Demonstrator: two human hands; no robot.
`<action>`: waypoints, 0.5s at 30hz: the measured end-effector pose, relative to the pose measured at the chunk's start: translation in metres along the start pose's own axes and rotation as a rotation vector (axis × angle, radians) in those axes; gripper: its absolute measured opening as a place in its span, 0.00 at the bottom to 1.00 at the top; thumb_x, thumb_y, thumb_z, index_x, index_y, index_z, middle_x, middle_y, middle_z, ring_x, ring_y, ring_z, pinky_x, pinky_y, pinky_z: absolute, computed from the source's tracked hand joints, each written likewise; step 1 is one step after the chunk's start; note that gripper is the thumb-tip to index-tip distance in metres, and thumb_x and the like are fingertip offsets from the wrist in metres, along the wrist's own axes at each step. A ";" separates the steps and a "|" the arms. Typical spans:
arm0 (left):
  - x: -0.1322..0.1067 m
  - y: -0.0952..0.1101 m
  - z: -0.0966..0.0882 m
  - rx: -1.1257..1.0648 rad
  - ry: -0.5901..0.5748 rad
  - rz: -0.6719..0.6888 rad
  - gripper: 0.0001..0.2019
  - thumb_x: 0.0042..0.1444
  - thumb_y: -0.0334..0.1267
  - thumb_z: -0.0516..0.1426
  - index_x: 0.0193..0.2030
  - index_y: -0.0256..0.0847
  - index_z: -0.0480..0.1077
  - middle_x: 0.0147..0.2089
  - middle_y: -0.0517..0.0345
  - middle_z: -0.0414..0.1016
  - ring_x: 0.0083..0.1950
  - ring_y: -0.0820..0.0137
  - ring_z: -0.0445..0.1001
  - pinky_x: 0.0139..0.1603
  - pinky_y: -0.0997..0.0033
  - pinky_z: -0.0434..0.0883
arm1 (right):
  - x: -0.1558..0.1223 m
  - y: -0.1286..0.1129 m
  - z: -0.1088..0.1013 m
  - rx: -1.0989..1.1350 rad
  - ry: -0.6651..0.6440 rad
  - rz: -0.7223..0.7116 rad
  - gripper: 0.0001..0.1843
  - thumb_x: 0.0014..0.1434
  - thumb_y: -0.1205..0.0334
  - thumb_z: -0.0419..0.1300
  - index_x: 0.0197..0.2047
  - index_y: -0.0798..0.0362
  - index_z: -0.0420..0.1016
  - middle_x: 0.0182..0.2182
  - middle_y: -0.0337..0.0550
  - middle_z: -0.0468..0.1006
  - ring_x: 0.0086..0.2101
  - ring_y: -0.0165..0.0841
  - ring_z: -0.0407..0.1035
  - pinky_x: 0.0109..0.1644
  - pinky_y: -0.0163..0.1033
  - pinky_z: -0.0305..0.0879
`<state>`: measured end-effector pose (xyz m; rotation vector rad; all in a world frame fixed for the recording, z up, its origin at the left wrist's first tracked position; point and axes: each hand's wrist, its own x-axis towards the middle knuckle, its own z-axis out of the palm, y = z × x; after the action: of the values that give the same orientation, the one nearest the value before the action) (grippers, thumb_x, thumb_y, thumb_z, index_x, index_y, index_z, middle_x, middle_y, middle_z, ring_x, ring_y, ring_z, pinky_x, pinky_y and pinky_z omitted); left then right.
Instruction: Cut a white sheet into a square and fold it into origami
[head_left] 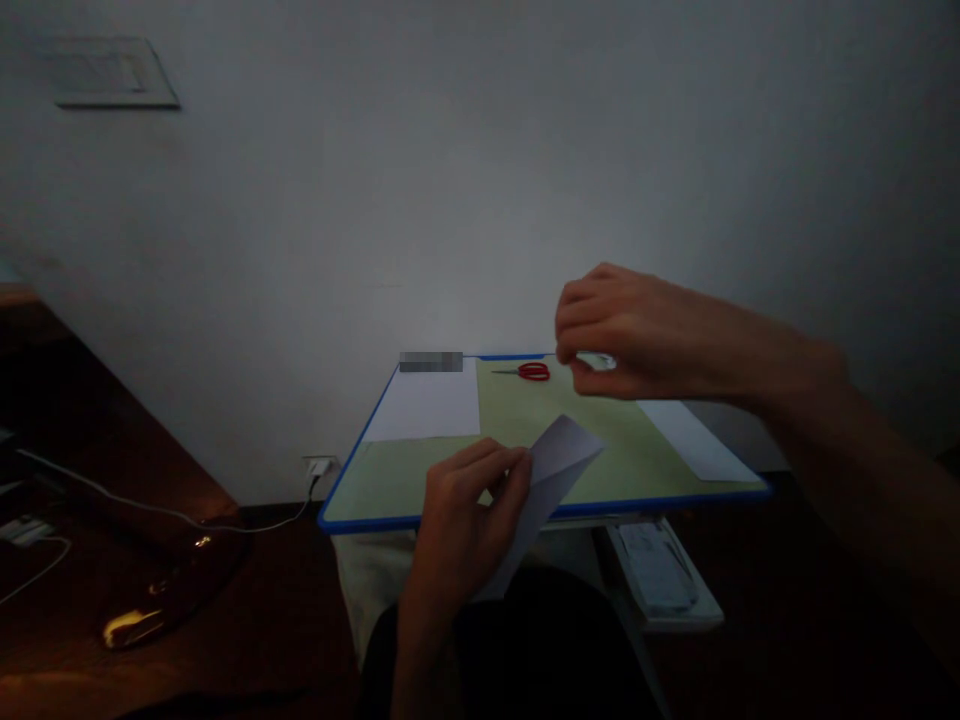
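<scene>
My left hand (472, 510) pinches the edge of a folded piece of white paper (555, 475) between thumb and fingers. The paper tilts up to the right, above the near part of the table, and a crease runs across it. Higher up on the right, my right hand (607, 335) hangs in the air with its fingers curled toward the thumb. A small pale, shiny patch shows in the gap by the thumb; whether the hand holds it or it lies behind is unclear. Scissors with red handles (534, 371) lie beyond the paper, on the tabletop.
The green table (420, 480) has a blue rim and stands against the wall. White sheets lie at its left (427, 405) and right (697, 440). Under it is a white tray (660, 570). A charger (319, 467) with a white cable is plugged in at left.
</scene>
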<state>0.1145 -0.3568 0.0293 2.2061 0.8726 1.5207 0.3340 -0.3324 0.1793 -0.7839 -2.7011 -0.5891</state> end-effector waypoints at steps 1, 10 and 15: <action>0.001 0.000 0.000 -0.015 0.019 -0.013 0.10 0.66 0.33 0.60 0.34 0.42 0.81 0.28 0.57 0.78 0.28 0.69 0.74 0.32 0.70 0.67 | -0.002 0.003 -0.001 0.045 0.050 0.046 0.05 0.61 0.64 0.66 0.33 0.50 0.83 0.31 0.42 0.83 0.39 0.41 0.74 0.51 0.48 0.64; 0.002 -0.004 0.004 -0.209 0.103 -0.134 0.07 0.64 0.36 0.64 0.34 0.43 0.82 0.30 0.59 0.80 0.31 0.70 0.76 0.34 0.72 0.72 | -0.001 -0.013 0.028 0.596 -0.058 0.159 0.08 0.66 0.57 0.66 0.42 0.47 0.87 0.35 0.37 0.87 0.35 0.33 0.78 0.40 0.36 0.69; 0.001 -0.007 0.006 -0.238 0.178 -0.155 0.03 0.62 0.38 0.66 0.38 0.44 0.83 0.33 0.57 0.83 0.35 0.67 0.80 0.38 0.69 0.76 | 0.003 -0.019 0.029 0.563 -0.119 0.129 0.07 0.67 0.60 0.65 0.41 0.48 0.86 0.33 0.37 0.86 0.33 0.32 0.76 0.39 0.37 0.67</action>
<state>0.1184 -0.3499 0.0236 1.8166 0.8433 1.6684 0.3166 -0.3324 0.1492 -0.8359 -2.6792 0.2517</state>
